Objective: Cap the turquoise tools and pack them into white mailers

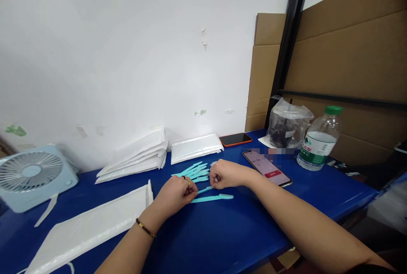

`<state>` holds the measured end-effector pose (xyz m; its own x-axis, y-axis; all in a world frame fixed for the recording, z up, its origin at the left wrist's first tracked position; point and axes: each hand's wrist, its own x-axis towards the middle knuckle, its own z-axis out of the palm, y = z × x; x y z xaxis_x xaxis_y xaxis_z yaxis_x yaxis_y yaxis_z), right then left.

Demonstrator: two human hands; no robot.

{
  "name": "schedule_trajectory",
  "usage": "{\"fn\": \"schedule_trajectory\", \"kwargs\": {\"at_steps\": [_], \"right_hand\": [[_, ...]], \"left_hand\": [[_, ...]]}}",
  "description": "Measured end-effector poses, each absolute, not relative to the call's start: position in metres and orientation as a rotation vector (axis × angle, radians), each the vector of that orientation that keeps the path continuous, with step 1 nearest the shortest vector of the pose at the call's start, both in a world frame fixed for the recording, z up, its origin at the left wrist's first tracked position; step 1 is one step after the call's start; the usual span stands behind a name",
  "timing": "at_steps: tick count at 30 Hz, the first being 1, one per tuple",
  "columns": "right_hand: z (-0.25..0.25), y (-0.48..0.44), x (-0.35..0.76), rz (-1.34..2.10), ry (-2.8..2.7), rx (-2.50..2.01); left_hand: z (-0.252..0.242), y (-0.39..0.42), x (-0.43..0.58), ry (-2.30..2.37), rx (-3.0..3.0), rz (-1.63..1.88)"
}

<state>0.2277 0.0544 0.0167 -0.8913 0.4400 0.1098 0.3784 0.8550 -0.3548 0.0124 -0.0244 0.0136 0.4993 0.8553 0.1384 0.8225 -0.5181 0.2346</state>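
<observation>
A thin teal eyebrow razor spans the gap between my two hands, low over the blue table. My left hand, wearing a ring and a bracelet, is closed with thumb and fingers pinching one end. The other end is at the curled fingertips of my right hand, also closed. Something pale shows by the right fingers, too small to make out. Just in front lies another teal razor, its near end hidden by my left hand. Behind my hands several more teal razors are fanned out in a pile.
White padded envelopes are stacked by the wall, with another pack beside them and a large envelope front left. A fan stands left. Phones, a bagged cup and a water bottle are right.
</observation>
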Motion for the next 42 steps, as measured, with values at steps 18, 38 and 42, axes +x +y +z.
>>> {"fn": "schedule_trajectory", "kwargs": {"at_steps": [18, 38, 42], "right_hand": [[0.026, 0.077, 0.261, 0.547, -2.777, -1.255], [0.024, 0.070, 0.257, 0.957, -2.799, -1.039], [0.021, 0.070, 0.254, 0.988, -2.769, -1.049]], "left_hand": [[0.013, -0.016, 0.002, 1.856, 2.455, 0.318], [0.003, -0.021, 0.014, 1.685, 2.399, 0.385], [0.002, -0.020, 0.015, 1.677, 2.386, 0.406]]}}
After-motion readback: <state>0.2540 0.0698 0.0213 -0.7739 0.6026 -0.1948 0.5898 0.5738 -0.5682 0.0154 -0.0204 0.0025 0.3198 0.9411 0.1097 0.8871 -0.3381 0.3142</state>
